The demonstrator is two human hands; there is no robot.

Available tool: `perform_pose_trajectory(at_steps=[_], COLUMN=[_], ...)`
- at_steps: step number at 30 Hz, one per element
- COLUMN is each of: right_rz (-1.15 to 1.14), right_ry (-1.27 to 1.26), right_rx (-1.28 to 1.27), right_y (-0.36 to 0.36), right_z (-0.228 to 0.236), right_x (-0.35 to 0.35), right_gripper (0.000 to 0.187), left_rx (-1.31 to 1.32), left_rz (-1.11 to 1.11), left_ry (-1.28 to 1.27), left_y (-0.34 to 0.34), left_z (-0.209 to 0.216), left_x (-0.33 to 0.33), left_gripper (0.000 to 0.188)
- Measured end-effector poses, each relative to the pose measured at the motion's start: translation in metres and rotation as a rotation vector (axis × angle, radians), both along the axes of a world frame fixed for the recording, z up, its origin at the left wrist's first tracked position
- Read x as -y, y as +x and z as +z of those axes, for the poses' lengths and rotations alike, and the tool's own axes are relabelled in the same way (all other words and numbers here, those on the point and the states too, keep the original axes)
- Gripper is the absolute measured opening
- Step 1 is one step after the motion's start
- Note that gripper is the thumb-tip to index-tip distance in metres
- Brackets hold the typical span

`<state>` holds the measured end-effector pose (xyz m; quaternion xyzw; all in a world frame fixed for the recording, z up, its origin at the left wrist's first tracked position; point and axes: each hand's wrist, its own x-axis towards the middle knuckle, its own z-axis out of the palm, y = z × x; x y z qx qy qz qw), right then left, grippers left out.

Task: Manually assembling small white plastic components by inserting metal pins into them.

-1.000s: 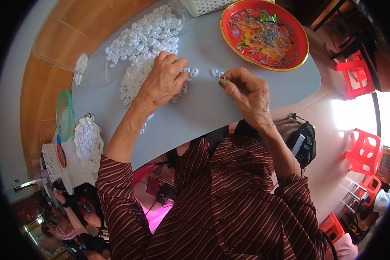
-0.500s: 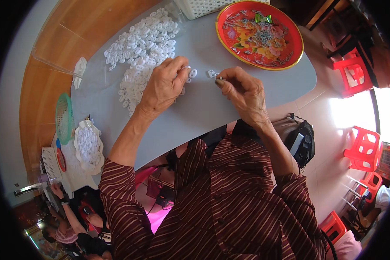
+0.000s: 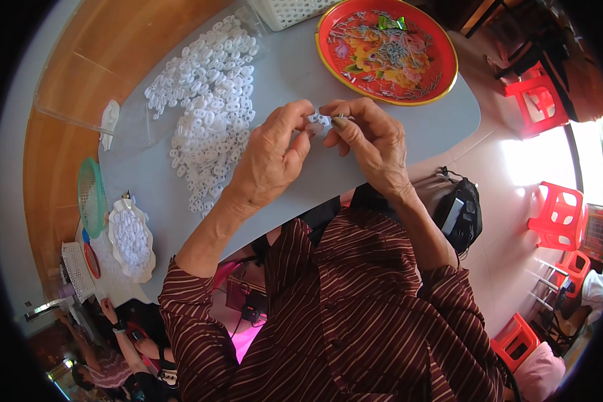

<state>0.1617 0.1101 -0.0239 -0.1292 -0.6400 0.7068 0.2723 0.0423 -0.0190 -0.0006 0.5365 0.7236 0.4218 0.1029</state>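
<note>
My two hands meet over the grey table (image 3: 275, 87). Between the thumb and fingers of my left hand (image 3: 269, 155) is a small white oval plastic piece with holes (image 3: 319, 120); another may be partly hidden there. My right hand (image 3: 376, 144) pinches a thin metal pin (image 3: 342, 115) right beside that piece. Whether the pin has entered a hole is too small to tell. To the left spreads a loose pile of similar white plastic pieces (image 3: 211, 100). Beyond my right hand lies a round red flowered tray (image 3: 442, 84) with many small metal pins (image 3: 395, 53) scattered in it.
A green wrapper (image 3: 392, 23) lies in the tray. A white perforated basket (image 3: 288, 15) stands at the far edge. At left are a scalloped dish (image 3: 149, 258) of white pieces and a green mesh basket (image 3: 90, 194). A co-worker's arm (image 3: 127, 345) shows lower left; red stools (image 3: 559, 214) stand right.
My left hand has moved right with the white piece, bringing it against my right fingers. My right hand still pinches the pin. The view has shifted slightly.
</note>
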Motion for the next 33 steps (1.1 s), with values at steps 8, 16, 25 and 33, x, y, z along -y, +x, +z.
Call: perform_pose_trajectory(at_steps=[8, 16, 25, 33], right_rz=[0.006, 0.055, 0.042, 0.055], right_ry=[0.016, 0.041, 0.150, 0.197], right_rx=[-0.015, -0.092, 0.010, 0.029], right_y=[0.001, -0.001, 0.002, 0.000], right_z=[-0.003, -0.005, -0.006, -0.009], right_x=[-0.001, 0.002, -0.003, 0.001], right_gripper=[0.011, 0.011, 0.013, 0.019], left_rx=[-0.167, 0.622, 1.102, 1.121], left_rz=[-0.013, -0.048, -0.036, -0.027], left_ry=[0.114, -0.047, 0.072, 0.102], left_y=[0.010, 0.002, -0.001, -0.001], left_z=[-0.001, -0.002, -0.012, -0.006], left_x=[-0.006, -0.003, 0.006, 0.007], left_gripper=[0.031, 0.024, 0.024, 0.022])
